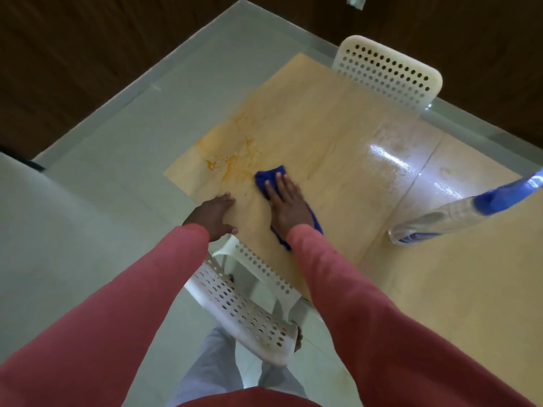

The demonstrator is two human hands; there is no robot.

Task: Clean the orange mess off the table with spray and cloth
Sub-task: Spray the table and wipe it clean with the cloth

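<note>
We press the right hand (286, 202), grip spread flat, onto the blue microfibre cloth (269, 179) just right of the orange smeared mess (232, 160). The left hand (219, 214), fingers spread, braces on the pale glossy worktop (338, 136) edge. The clear blue-capped spray bottle (458, 217) stands well apart. Risk: a broad stroke over the wet film may smear residue outward instead of lifting it.
</note>
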